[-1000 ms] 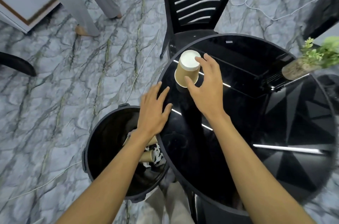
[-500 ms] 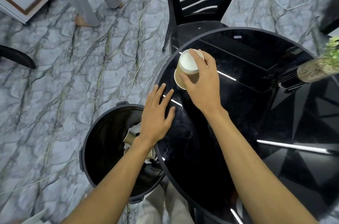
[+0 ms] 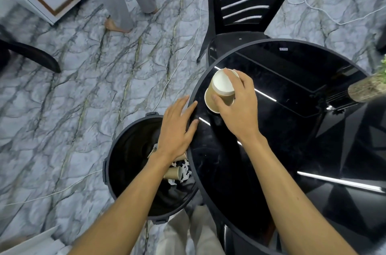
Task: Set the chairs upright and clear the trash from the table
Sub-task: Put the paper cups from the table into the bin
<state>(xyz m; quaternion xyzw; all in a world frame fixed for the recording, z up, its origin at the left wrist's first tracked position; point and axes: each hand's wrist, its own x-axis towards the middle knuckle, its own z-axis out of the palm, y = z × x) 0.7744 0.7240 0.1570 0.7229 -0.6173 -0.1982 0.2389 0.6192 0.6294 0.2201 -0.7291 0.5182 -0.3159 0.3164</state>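
Note:
A brown paper cup (image 3: 221, 90) stands upside down near the left edge of the round black glass table (image 3: 292, 121). My right hand (image 3: 240, 106) grips it, fingers over its white base and thumb on its side. My left hand (image 3: 177, 129) lies flat with straight fingers on the table's left rim, above the black trash bin (image 3: 125, 154). Paper cups and crumpled scraps (image 3: 177, 171) lie inside the bin. A black slatted chair (image 3: 246, 4) stands upright behind the table.
A potted plant (image 3: 369, 85) sits at the table's right edge. A person's grey trouser legs and bare foot (image 3: 117, 4) stand on the marble floor at the back. White cords run across the floor. A dark curved furniture leg (image 3: 31, 54) shows at the left.
My right hand has closed around the upturned cup, from reaching beside it to gripping it. My left hand has slid slightly outward along the table rim.

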